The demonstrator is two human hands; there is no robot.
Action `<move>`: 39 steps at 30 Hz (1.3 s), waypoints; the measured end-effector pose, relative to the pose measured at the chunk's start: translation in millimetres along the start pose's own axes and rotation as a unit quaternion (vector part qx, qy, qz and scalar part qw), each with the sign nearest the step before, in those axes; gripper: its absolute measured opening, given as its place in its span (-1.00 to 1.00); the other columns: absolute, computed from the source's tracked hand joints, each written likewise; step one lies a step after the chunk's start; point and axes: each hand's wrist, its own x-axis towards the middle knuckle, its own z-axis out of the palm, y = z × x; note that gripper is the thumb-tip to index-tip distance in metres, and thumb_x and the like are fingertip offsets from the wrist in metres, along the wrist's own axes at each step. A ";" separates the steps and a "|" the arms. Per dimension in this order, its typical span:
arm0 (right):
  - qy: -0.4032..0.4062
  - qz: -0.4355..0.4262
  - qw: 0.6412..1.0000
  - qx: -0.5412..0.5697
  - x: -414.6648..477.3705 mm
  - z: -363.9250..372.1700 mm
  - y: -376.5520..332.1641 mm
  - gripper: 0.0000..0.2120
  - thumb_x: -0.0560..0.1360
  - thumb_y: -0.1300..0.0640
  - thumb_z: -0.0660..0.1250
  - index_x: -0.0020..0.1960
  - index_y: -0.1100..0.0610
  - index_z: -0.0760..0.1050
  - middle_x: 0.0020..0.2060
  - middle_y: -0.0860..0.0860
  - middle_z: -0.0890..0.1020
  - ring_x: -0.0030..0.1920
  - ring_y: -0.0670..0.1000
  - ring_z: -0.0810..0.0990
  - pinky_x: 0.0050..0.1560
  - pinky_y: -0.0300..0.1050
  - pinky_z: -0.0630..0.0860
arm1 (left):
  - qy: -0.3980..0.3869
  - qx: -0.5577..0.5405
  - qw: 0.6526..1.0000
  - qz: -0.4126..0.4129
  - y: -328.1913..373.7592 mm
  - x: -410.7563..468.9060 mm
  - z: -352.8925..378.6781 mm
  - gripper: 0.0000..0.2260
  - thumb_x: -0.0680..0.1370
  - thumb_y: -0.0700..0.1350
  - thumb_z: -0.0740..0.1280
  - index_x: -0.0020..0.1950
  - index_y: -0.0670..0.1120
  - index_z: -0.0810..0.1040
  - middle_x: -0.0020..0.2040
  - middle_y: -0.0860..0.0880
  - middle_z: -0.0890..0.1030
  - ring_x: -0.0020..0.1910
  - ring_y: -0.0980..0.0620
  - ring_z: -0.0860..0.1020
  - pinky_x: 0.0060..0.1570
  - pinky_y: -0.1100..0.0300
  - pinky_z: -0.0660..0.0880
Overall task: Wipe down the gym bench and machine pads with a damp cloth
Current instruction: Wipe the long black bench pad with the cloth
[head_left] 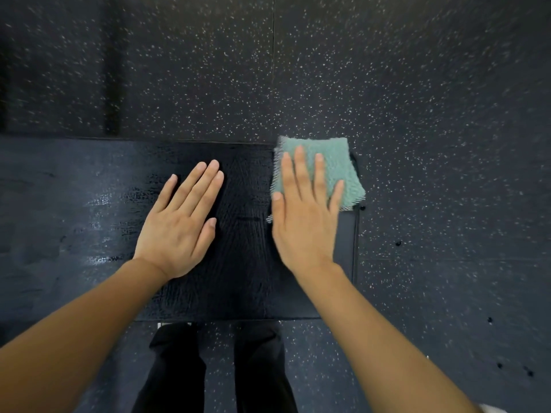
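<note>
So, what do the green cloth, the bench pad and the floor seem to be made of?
Green cloth: a soft textile, perhaps microfibre or terry; fuzzy nap, loose threads at its edge. Bench pad: probably vinyl or faux leather; dark, fine grain, with a wet-looking sheen. Floor: apparently rubber gym tiles; matte black with pale flecks and a straight seam.

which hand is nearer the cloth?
Right. The right hand presses flat on the cloth at the bench end; the left hand rests on the bench, apart from it.
</note>
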 end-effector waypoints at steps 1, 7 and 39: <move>-0.005 -0.017 1.000 -0.002 -0.3 2.3 -9.5 -0.44 0.63 -0.04 -0.16 0.62 -0.01 -0.05 0.61 -0.09 -0.03 0.60 0.05 -0.13 0.52 0.25 -0.21 | 0.000 0.001 1.000 0.000 0.1 0.2 -0.1 -0.45 0.64 -0.02 -0.04 0.62 -0.18 0.07 0.63 -0.10 0.06 0.61 -0.05 0.03 0.56 -0.07 -0.03; -0.023 -0.164 0.986 -0.024 4.5 -0.5 -1.5 -0.49 0.66 -0.02 -0.02 0.61 -0.06 0.08 0.59 -0.14 0.11 0.59 -0.01 0.02 0.53 0.12 -0.05 | 0.000 0.006 1.000 -0.001 0.2 -0.4 0.4 -0.44 0.64 -0.02 -0.02 0.62 -0.18 0.08 0.63 -0.10 0.07 0.62 -0.05 0.03 0.56 -0.07 -0.01; -0.018 -0.075 0.996 -0.043 -14.1 -2.7 35.5 -0.44 0.65 -0.14 -0.07 0.61 -0.02 0.01 0.60 -0.10 0.04 0.60 0.03 -0.06 0.53 0.24 -0.10 | 0.011 -0.011 1.000 0.010 -3.9 -1.8 2.1 -0.45 0.65 -0.01 -0.02 0.63 -0.15 0.07 0.64 -0.06 0.06 0.62 -0.01 0.02 0.56 -0.08 0.00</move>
